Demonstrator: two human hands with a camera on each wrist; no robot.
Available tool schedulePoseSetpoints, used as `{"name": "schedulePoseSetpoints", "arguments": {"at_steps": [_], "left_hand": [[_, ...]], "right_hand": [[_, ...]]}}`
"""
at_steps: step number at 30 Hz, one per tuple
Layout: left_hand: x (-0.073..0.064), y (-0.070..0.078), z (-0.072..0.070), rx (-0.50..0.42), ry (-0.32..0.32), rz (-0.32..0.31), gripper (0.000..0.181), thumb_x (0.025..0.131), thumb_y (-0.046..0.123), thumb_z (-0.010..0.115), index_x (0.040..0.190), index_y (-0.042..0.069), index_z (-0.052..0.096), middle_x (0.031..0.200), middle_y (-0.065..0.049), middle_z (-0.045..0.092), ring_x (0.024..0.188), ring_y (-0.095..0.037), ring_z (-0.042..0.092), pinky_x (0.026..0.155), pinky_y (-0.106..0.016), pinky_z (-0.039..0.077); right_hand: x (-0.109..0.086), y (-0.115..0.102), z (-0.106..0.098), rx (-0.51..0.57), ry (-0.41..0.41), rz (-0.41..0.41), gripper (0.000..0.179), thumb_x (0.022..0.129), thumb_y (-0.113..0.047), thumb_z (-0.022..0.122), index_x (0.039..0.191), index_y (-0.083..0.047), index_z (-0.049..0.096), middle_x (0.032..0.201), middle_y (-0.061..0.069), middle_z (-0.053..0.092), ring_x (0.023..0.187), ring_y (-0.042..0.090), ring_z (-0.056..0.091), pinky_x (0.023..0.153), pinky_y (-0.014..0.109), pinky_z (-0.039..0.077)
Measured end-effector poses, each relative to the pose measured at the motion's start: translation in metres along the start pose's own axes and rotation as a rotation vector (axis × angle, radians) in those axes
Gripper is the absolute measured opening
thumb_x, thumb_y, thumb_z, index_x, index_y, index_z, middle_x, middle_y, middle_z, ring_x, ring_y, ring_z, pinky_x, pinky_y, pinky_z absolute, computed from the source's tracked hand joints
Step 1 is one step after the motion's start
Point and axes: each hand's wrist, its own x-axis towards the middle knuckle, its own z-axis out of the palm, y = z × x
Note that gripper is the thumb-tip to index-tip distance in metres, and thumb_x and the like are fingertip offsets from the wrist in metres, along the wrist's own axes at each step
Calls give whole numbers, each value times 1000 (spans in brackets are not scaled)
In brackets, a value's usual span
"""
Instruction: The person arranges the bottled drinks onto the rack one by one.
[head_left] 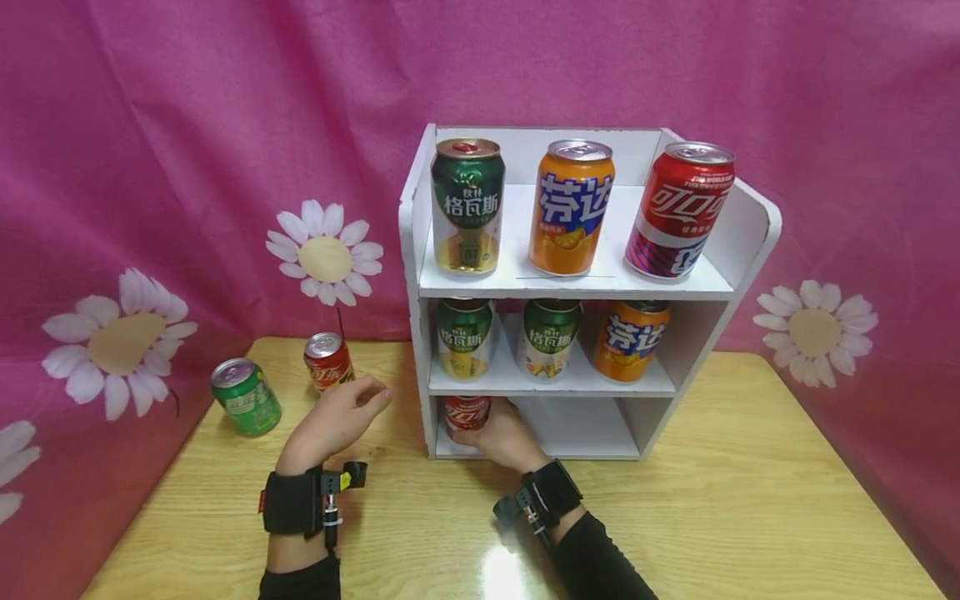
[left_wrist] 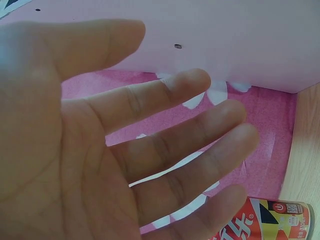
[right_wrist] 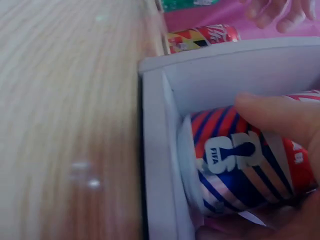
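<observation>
On the bottom tier of the white shelf [head_left: 577, 427], at its left end, stands a red cola can [head_left: 467, 414]. My right hand [head_left: 510, 437] grips this can, thumb on one side and fingers round the other; the right wrist view shows the can's striped lower half [right_wrist: 235, 160]. My left hand [head_left: 337, 421] hovers left of the shelf with nothing in it. Its fingers are spread and slightly bent in the left wrist view. Just behind it a second red cola can [head_left: 327, 362] stands on the table, partly hidden by the hand in the left wrist view.
A green can [head_left: 246, 397] stands at the table's left. The top tier bears a green-gold can [head_left: 468, 207], an orange can [head_left: 572, 208] and a red can [head_left: 681, 210]. Two green-white cans [head_left: 465, 337] and an orange can [head_left: 632, 340] fill the middle tier. Behind hangs a pink curtain [head_left: 262, 83].
</observation>
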Motion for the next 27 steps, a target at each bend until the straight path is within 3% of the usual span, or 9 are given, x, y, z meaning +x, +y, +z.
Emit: {"name": "schedulePoseSetpoints", "arguments": {"at_steps": [21,27], "left_hand": [[1,-1,3,-9,-2,7,35,98,35,50,117,9,62,110,-7,64,97,-22,58,83,-43,47],[0,0,2,-9,-3,-2,36,98,37,50,117,9,62,111,-8,64,97,-22,57,83,-44,47]], "right_hand": [[-2,-7,10,-76,84,48,71,68,-30,85,124,-4,49,109,8,59,102,26,56,87,41,45],[0,-4,7,-47,23,7,71,70,-30,83,127,-6,47,112,6,58,103,23,56,88,38,45]]}}
